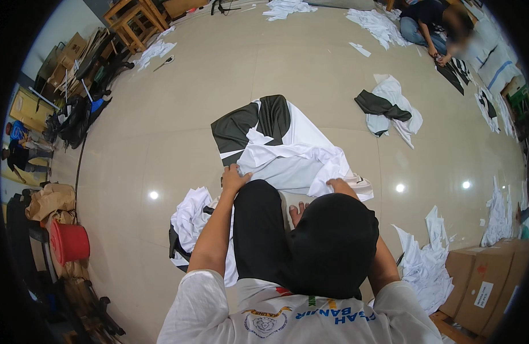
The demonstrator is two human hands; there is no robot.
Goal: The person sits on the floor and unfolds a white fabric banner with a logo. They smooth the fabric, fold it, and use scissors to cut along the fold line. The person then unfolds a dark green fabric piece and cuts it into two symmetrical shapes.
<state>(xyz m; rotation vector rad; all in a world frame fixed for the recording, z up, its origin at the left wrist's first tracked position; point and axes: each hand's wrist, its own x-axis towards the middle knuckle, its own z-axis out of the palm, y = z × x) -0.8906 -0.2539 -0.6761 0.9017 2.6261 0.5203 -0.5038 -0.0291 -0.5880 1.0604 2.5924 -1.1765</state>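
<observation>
A spread of white and dark grey-green fabric [293, 152] lies on the floor before my knees, its dark panels at the far left side. White cloth is folded back across its middle, showing a pale grey underside. My left hand [236, 178] is closed on the near left edge of this fabric, beside my knee. Over at the near right edge, my right hand [341, 186] grips the bunched white cloth; my knee and forearm partly hide it. A bare foot [297, 213] shows between my legs.
White fabric heaps lie by my left leg [191, 221] and at the right [427, 258], beside cardboard boxes [482, 281]. A dark and white fabric pile [393, 106] is farther right. Scissors [164, 63] lie far left; a red bucket [69, 242] stands left. Another person [427, 26] sits far right, handling fabric.
</observation>
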